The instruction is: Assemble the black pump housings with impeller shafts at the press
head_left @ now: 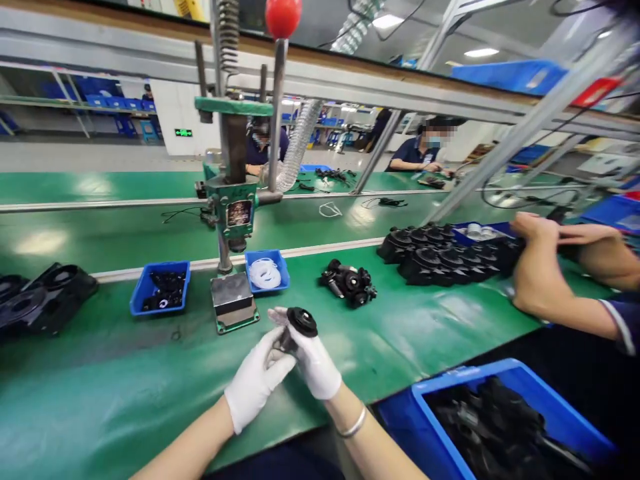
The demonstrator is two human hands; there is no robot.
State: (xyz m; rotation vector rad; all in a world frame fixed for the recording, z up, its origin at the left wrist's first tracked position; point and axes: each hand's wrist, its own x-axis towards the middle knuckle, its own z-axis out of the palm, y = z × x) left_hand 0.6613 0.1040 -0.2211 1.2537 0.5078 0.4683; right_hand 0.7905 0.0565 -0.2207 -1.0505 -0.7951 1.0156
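In front of me both gloved hands meet over the green bench mat. My right hand grips a black part with a round, disc-shaped top; its exact kind I cannot make out. From the left, my left hand closes its fingers around the lower, shaft-like end of the same part, which the fingers partly hide. Just beyond stands a green hand press with a red ball on its lever, above a metal block. A pile of similar black parts lies to the right of the press.
Small blue bins hold black pieces and white rings. Black housings stand at left and right. A co-worker's arms reach in from the right. A large blue crate of black parts sits at lower right.
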